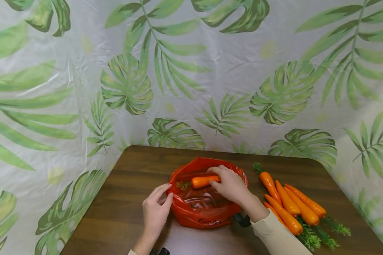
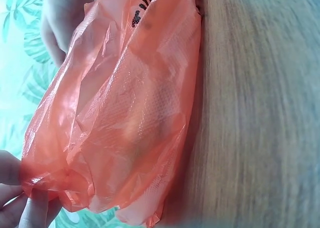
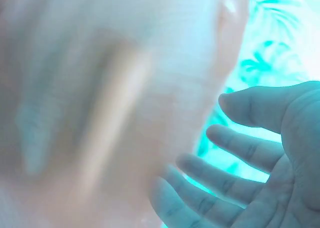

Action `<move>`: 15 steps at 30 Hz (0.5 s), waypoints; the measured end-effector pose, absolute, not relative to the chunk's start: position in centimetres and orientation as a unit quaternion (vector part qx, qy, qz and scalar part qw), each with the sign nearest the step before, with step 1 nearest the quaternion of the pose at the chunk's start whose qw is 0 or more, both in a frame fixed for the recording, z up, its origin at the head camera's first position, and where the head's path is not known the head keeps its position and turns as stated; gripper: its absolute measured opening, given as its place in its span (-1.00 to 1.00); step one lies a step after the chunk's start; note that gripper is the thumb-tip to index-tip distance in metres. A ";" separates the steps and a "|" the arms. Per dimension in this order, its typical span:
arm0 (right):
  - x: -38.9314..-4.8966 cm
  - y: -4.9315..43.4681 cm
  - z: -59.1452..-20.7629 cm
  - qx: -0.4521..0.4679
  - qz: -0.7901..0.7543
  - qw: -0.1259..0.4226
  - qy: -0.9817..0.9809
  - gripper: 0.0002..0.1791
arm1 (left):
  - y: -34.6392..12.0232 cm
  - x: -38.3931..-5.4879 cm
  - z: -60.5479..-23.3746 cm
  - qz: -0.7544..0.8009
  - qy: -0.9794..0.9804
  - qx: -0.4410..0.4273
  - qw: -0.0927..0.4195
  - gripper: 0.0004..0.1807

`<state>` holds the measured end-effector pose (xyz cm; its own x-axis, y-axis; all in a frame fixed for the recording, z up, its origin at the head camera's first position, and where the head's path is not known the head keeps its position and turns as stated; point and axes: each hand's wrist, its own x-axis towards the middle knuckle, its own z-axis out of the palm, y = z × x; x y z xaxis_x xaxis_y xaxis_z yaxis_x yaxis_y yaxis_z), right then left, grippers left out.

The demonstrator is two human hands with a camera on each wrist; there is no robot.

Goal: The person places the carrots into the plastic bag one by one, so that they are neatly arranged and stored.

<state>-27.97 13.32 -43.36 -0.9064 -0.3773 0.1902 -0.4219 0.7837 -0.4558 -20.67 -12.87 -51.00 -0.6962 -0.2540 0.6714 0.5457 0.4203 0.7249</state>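
A red plastic bag (image 1: 207,219) stands on the table with its mouth open upward. My left hand (image 1: 156,210) pinches the bag's left rim between thumb and fingers; the left wrist view shows the fingertips (image 2: 35,210) on the thin plastic. Inside lies an orange carrot (image 1: 201,182), its green top to the left. My right hand (image 1: 232,186) is over the bag's mouth by the carrot's right end, hiding that end. In the right wrist view its fingers (image 3: 240,150) are spread and loosely bent, with nothing between them; the bag there is blurred.
Several orange carrots (image 1: 287,203) with leafy green tops lie in a pile on the right of the brown wooden table (image 1: 115,209), close to my right forearm. Behind the table hangs a leaf-patterned sheet (image 1: 229,71).
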 end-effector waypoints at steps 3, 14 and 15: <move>-27.4 14.0 -42.4 0.209 0.274 0.057 -0.937 -0.55 | -12.9 -20.6 -50.9 -0.530 -0.752 -0.098 0.380 -0.65; -26.3 17.6 -40.7 0.184 0.322 0.102 -0.923 -0.58 | -12.8 -20.5 -50.8 -0.532 -0.752 -0.096 0.377 -0.67; -26.3 18.0 -40.6 0.181 0.326 0.107 -0.922 -0.58 | -12.8 -20.5 -50.8 -0.534 -0.751 -0.097 0.377 -0.68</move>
<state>-26.26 18.02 -40.64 -0.9119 -0.2639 0.3145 -0.4029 0.7223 -0.5621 -20.51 -12.79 -50.84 -0.6966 -0.2564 0.6701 0.5488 0.4111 0.7279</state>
